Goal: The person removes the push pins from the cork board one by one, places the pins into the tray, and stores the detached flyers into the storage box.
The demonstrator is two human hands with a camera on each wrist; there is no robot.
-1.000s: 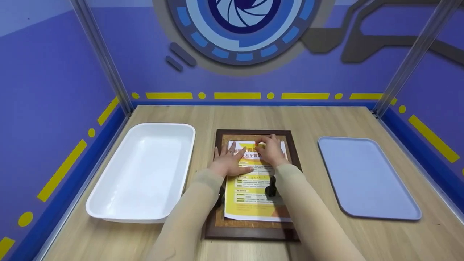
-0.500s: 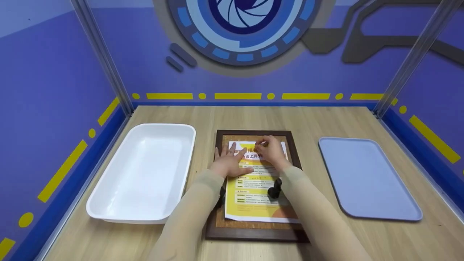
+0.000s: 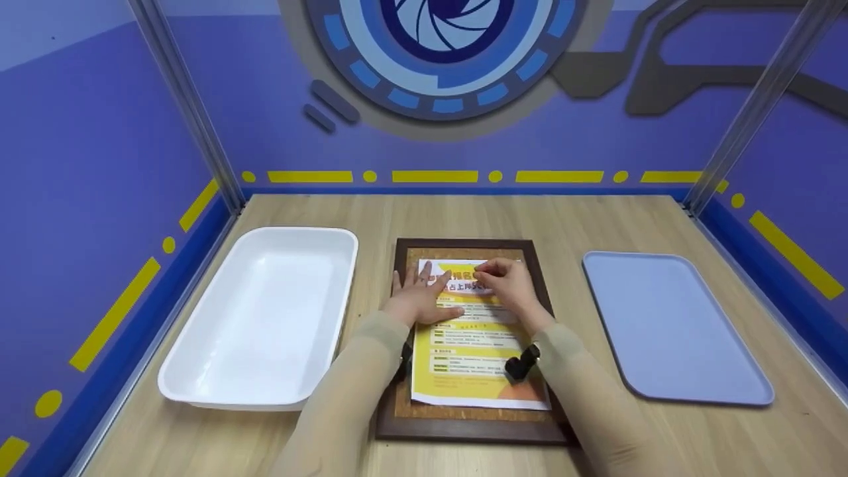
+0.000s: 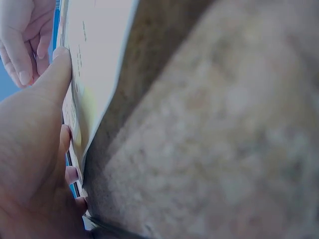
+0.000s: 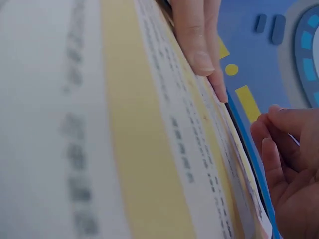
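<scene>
A framed cork board (image 3: 464,413) lies on the table with a yellow and white printed sheet (image 3: 457,387) on it. My left hand (image 3: 416,301) rests spread over the sheet's upper left part, fingers straight. In the left wrist view its thumb (image 4: 55,72) lies along the sheet. Near the sheet's top right, my right hand (image 3: 513,285) has its thumb and index fingertips together just over the printed title. The right wrist view shows that hand (image 5: 294,169) with curled fingers; whatever small thing lies between the tips is hidden.
On the left stands a deep white tray (image 3: 265,318), its rim close to the left forearm. A flat blue-grey tray (image 3: 676,324) lies to the right. Blue-purple panels (image 3: 530,142) enclose the table at the back and sides. A black wrist camera (image 3: 522,364) hangs over the sheet.
My right hand has moved slightly right and toward me, its wrist swinging outward. A small red spot at its fingertips, visible a second ago, no longer shows. My left hand stays put.
</scene>
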